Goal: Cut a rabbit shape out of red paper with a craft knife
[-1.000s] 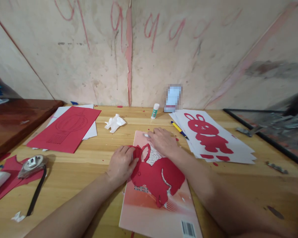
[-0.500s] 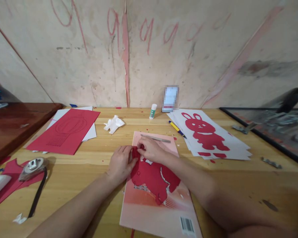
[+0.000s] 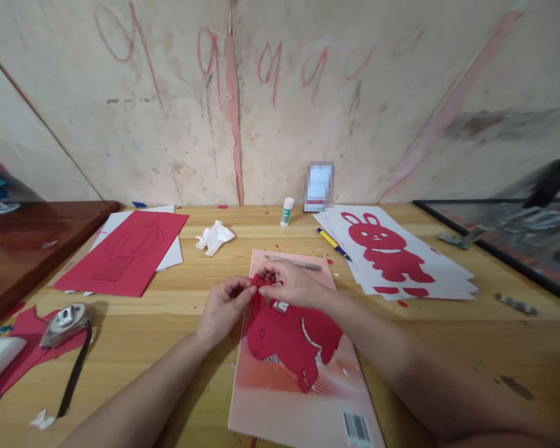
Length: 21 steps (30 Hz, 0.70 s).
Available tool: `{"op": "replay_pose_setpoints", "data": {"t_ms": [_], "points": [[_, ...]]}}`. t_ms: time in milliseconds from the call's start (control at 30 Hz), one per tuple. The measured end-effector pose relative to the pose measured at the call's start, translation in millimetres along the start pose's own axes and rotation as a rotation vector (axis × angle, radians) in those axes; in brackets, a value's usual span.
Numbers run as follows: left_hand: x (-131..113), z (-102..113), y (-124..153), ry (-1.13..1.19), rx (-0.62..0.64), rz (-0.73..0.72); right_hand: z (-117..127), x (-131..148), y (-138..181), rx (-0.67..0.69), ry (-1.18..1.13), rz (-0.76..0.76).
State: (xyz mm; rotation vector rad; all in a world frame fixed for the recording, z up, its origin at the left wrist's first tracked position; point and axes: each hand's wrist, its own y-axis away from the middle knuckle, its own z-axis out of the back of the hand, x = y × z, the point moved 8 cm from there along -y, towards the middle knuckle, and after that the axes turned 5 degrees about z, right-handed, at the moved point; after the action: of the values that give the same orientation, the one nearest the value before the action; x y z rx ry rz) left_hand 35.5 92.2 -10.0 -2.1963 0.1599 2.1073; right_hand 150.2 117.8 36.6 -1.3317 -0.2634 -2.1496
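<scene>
A red paper cutout (image 3: 284,336) with curved edges and small drawn circles lies on a pink-orange booklet (image 3: 303,414). At its upper end, my left hand (image 3: 224,305) pinches the red paper between thumb and fingers. Close beside it, my right hand (image 3: 292,283) also has its fingertips closed on that same part of the paper. The exact fold between the fingertips is partly hidden. Just beyond my right hand, a slim metal craft knife (image 3: 296,264) rests across the booklet's top.
On the right, a red paper rabbit (image 3: 382,239) lies on white sheets, with a yellow-blue pen (image 3: 332,241) beside them. A glue stick (image 3: 287,212) and a phone (image 3: 318,186) stand behind. To the left are red sheets (image 3: 126,252), crumpled tissue (image 3: 214,238) and a tape measure (image 3: 68,323).
Both hands have lifted the upper end of the red cutout slightly, and their fingertips have come closer together. The view has shifted a little.
</scene>
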Motion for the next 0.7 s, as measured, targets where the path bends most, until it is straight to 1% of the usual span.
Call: {"op": "replay_pose_setpoints", "data": {"t_ms": [100, 233, 367, 467, 600, 700], "points": [[1.8, -1.3, 1.3, 0.048, 0.003, 0.014, 0.2, -1.9, -0.1, 0.013, -0.068, -0.041], [-0.8, -4.0, 4.5, 0.121, -0.003, 0.037, 3.2, -6.8, 0.1, 0.003, -0.172, -0.049], [-4.4, -0.7, 5.0, 0.128, -0.056, 0.024, -3.0, -17.1, 2.5, 0.047, -0.335, -0.118], [-11.0, 2.7, 4.4, 0.06, -0.068, -0.043, -9.3, -20.3, 4.5, 0.079, -0.454, -0.174], [-23.2, 5.1, 6.9, -0.129, -0.086, -0.157, -13.1, -19.4, 5.9, 0.087, -0.549, -0.206], [-27.6, 5.5, 9.7, -0.225, -0.116, -0.174, -12.6, -20.3, 5.8, 0.058, -0.561, -0.211]]}}
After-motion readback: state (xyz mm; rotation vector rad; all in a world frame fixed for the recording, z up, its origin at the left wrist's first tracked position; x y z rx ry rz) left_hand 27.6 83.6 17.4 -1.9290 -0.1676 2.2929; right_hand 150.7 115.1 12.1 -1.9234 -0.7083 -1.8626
